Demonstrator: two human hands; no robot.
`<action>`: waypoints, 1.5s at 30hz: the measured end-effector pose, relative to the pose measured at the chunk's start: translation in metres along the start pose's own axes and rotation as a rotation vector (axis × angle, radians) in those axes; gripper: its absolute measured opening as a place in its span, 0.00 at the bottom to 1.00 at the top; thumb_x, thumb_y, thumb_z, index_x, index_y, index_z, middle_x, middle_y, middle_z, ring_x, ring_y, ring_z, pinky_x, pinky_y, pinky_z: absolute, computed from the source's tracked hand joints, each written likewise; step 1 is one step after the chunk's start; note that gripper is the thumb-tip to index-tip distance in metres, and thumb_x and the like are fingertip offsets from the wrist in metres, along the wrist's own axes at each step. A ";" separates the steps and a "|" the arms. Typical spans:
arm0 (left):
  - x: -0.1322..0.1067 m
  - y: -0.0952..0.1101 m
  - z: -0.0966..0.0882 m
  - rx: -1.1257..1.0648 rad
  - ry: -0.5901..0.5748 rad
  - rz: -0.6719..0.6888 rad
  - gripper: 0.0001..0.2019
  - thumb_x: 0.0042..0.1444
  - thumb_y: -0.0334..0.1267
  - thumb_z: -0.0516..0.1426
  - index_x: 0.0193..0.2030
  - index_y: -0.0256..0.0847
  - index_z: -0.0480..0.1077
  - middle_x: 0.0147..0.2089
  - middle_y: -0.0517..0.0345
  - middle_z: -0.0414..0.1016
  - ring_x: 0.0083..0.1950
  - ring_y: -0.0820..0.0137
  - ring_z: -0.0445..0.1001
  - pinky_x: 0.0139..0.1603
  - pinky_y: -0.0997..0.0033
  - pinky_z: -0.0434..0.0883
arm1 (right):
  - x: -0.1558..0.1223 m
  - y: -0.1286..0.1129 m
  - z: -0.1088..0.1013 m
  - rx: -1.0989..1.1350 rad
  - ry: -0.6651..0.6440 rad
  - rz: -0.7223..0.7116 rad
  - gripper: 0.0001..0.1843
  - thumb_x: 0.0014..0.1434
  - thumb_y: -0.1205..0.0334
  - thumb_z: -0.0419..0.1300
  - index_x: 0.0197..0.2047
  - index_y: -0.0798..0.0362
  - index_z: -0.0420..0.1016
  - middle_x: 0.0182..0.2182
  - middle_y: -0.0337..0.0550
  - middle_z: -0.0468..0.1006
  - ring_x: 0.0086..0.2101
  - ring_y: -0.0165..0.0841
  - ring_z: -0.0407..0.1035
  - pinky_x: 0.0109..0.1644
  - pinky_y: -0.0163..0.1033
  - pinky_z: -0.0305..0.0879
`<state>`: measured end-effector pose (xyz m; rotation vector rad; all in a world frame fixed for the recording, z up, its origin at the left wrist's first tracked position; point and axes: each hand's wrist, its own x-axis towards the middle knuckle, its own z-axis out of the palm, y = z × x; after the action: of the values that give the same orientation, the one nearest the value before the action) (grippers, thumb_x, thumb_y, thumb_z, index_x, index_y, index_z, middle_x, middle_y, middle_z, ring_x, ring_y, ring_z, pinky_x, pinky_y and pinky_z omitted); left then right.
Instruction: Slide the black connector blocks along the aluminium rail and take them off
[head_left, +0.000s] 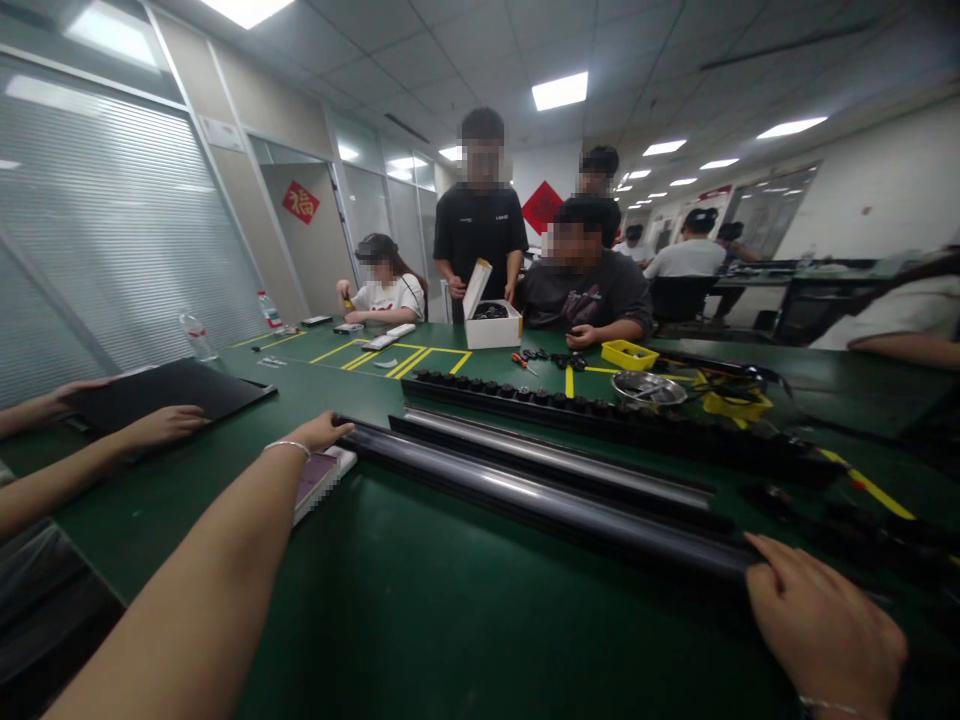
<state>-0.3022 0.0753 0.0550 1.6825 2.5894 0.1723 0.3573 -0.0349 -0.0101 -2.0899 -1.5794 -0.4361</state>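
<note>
A long, dark, glossy bar [540, 495] lies at a slant across the green table. At its left end my left hand [322, 432] is closed, with a thin bracelet on the wrist. My right hand [821, 615] grips the other end, its fingers over the top and partly hidden. Just behind it lies a second long bar [547, 455] with a shiny, silvery upper face in a black edge. Beyond that, a black strip [555, 400] carries a row of round black knobs. A flat, purplish-faced device [319, 477] sits under my left wrist.
At the left, a co-worker's hands [161, 428] rest on a black flat panel [172, 395]. Behind the bars are a metal bowl [649, 388], a yellow tray [628, 355], orange-handled pliers [523, 362] and an open white box [493, 330]. Several people are around the green table [465, 620].
</note>
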 end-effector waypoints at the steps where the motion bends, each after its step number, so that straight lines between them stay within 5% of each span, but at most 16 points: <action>1: 0.002 0.002 0.003 0.005 -0.014 -0.013 0.32 0.48 0.54 0.53 0.53 0.29 0.64 0.49 0.40 0.73 0.47 0.60 0.74 0.44 0.70 0.68 | -0.001 0.000 0.000 -0.005 0.010 0.001 0.23 0.55 0.59 0.43 0.48 0.50 0.73 0.48 0.44 0.75 0.48 0.43 0.66 0.50 0.50 0.58; 13: 0.009 0.003 0.022 0.002 -0.018 -0.112 0.38 0.48 0.54 0.54 0.59 0.28 0.54 0.56 0.33 0.65 0.55 0.55 0.68 0.48 0.66 0.66 | -0.002 0.002 0.007 -0.001 0.045 0.012 0.21 0.53 0.60 0.45 0.47 0.46 0.73 0.47 0.40 0.75 0.46 0.41 0.67 0.46 0.50 0.59; 24: 0.007 0.008 0.022 0.011 -0.032 -0.058 0.32 0.54 0.51 0.52 0.57 0.26 0.55 0.56 0.32 0.64 0.57 0.54 0.66 0.52 0.65 0.64 | -0.004 -0.013 -0.007 -0.008 0.041 0.041 0.22 0.54 0.63 0.44 0.46 0.49 0.74 0.47 0.42 0.75 0.48 0.39 0.65 0.50 0.48 0.55; 45: 0.021 0.008 0.043 0.041 -0.046 -0.108 0.28 0.53 0.46 0.48 0.57 0.29 0.56 0.54 0.32 0.68 0.51 0.54 0.71 0.45 0.63 0.67 | -0.007 -0.022 -0.011 0.043 0.006 0.107 0.22 0.53 0.66 0.46 0.46 0.49 0.75 0.47 0.41 0.75 0.50 0.38 0.62 0.52 0.47 0.48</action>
<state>-0.2995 0.1003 0.0140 1.5340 2.6592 0.0754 0.3347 -0.0417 -0.0001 -2.1267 -1.4521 -0.3675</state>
